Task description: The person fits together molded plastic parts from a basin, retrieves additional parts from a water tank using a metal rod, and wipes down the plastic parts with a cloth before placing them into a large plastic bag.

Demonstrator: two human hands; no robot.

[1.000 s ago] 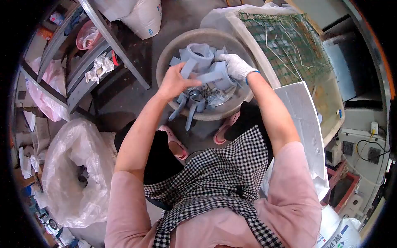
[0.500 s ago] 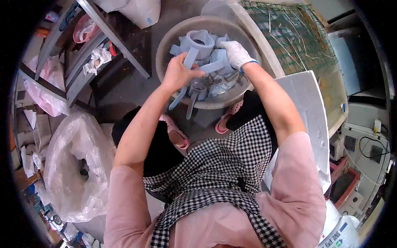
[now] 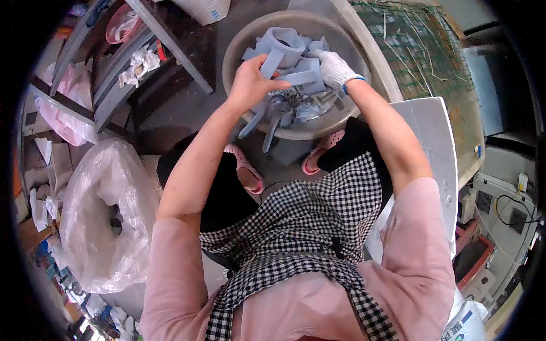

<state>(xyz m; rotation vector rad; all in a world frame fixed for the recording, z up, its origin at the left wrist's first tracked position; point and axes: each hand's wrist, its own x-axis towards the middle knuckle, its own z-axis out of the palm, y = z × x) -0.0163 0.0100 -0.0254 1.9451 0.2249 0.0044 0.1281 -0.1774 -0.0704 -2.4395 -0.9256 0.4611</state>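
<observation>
The cup is in the basin, the right grip closed on its side; the left grip is half open by the handle, hold unclear. Probably light, stiff, smooth plastic: best taken by the handle.

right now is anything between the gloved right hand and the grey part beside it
Nothing visible: the gloved right hand meets the grey part directly. The left hand is by that part's handle, not between them.

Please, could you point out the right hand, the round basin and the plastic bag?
Right hand (image 3: 336, 71), head view: back of the hand.
Round basin (image 3: 236, 54), head view: left inner wall.
Plastic bag (image 3: 91, 227), head view: its left side.
</observation>
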